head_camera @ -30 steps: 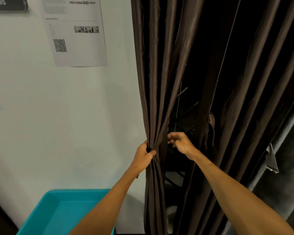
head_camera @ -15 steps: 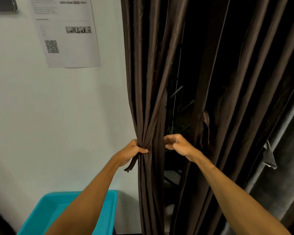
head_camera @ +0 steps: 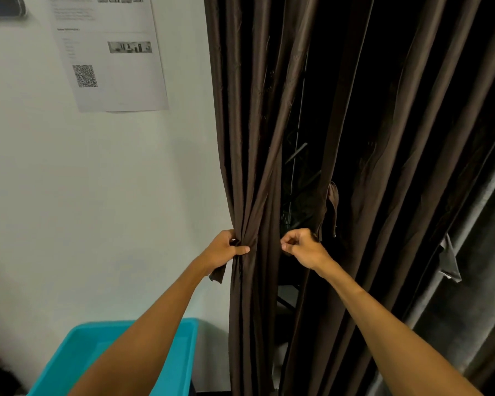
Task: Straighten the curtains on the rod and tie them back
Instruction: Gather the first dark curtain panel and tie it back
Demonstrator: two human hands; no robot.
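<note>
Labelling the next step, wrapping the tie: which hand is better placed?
Right, probably. The left hand grips the gathered curtain, tie end hanging below it, so it is busy. The right hand sits level beside the gathered curtain; whether it holds anything is unclear.

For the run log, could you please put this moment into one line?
stage: gathering | left grip: holds bunched curtain | right grip: curled, nothing visibly held | tie-back: not yet done

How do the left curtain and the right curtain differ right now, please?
The left curtain is gathered into a tight bunch in the left hand; the right curtain hangs loose. The left curtain's folds pinch inward; the right curtain's run spread out. Both are dark brown.
</note>
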